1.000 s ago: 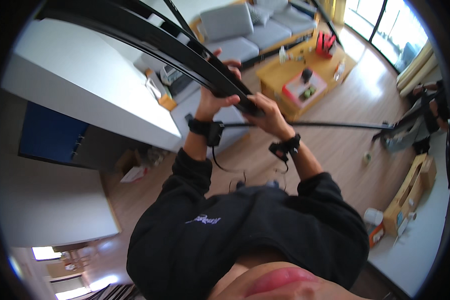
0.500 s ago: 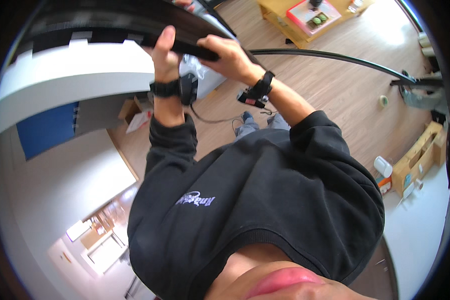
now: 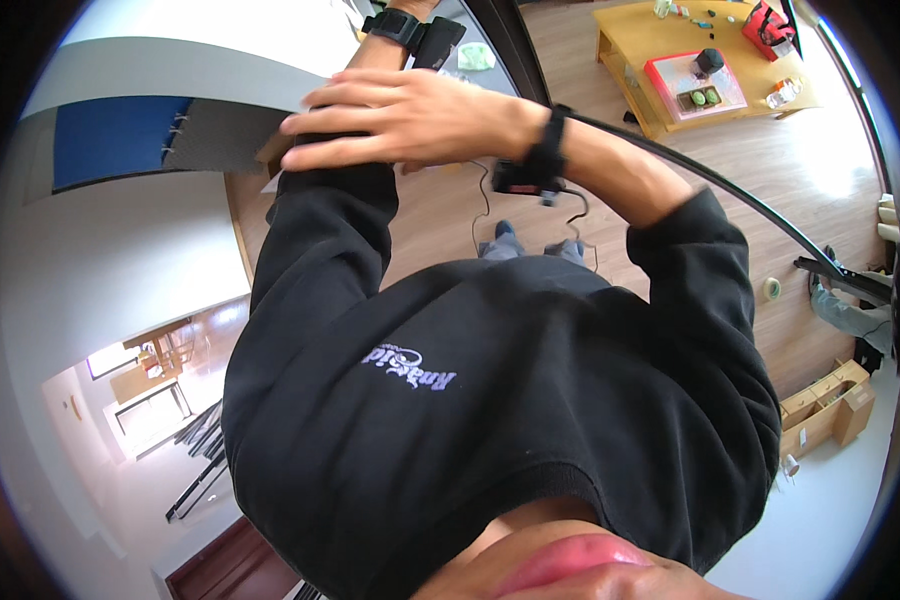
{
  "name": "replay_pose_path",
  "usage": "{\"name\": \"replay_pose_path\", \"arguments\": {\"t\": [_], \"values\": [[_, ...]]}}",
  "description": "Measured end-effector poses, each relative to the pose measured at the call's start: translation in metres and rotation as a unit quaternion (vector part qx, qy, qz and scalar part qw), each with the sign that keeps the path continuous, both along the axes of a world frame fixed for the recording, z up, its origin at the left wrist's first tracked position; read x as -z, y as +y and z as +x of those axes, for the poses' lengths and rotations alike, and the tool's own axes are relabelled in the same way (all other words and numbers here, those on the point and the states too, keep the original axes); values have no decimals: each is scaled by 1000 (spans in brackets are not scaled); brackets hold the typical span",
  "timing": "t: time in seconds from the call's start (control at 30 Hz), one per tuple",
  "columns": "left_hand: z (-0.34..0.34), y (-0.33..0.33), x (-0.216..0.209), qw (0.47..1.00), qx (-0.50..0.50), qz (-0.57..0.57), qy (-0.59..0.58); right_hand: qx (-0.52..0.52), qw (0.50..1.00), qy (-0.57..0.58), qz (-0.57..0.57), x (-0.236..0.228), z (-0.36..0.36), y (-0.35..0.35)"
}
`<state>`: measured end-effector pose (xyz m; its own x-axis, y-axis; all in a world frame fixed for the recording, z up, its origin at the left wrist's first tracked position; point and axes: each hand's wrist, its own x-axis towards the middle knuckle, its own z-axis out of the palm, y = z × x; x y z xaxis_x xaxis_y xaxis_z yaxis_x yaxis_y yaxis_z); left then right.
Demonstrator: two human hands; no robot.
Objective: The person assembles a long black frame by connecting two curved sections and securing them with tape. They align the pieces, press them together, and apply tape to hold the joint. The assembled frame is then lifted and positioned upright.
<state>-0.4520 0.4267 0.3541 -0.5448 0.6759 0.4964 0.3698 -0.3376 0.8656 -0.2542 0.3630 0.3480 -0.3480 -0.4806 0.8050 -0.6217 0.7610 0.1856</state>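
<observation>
My left arm reaches up to the top edge, where my left hand [image 3: 415, 6] is mostly cut off and its fingers do not show. A black wrist strap [image 3: 394, 28] with a dark device [image 3: 437, 45] sits on that wrist. My right hand [image 3: 400, 118] lies across my left forearm, at the cuff of the black sleeve [image 3: 335, 195]. Its fingers are stretched out and apart, slightly blurred. Around my right wrist is another black strap [image 3: 548, 150] with a small device. A dark bar [image 3: 505, 45] passes beside my hands; neither hand visibly holds it.
A wooden table [image 3: 620, 40] at the far right bears a red-rimmed tray [image 3: 660, 75] and a red bag [image 3: 770, 32]. A long black rail [image 3: 710, 165] slants across the right side. A tape roll [image 3: 771, 289] lies on the floor. A blue panel [image 3: 115, 145] hangs at the left.
Both hands have left the long dark object they held near the top. My left hand has moved up out of view; my right hand has come down onto my left forearm.
</observation>
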Motion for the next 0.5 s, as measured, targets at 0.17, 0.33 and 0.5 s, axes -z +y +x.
{"name": "replay_pose_path", "arguments": {"t": [0.17, 0.33, 0.5], "values": [[-51, 36, -8, 999, -49, -13, 12, -38, 996, 18, 72, -45, -32, -38], [-78, 55, -8, 996, -79, -29, 14, -380, 919, -53, -88, -70, 45, -87], [-79, 47, -5, 984, -148, -93, -45, -479, 866, -91, -109, -75, 66, -66]]}}
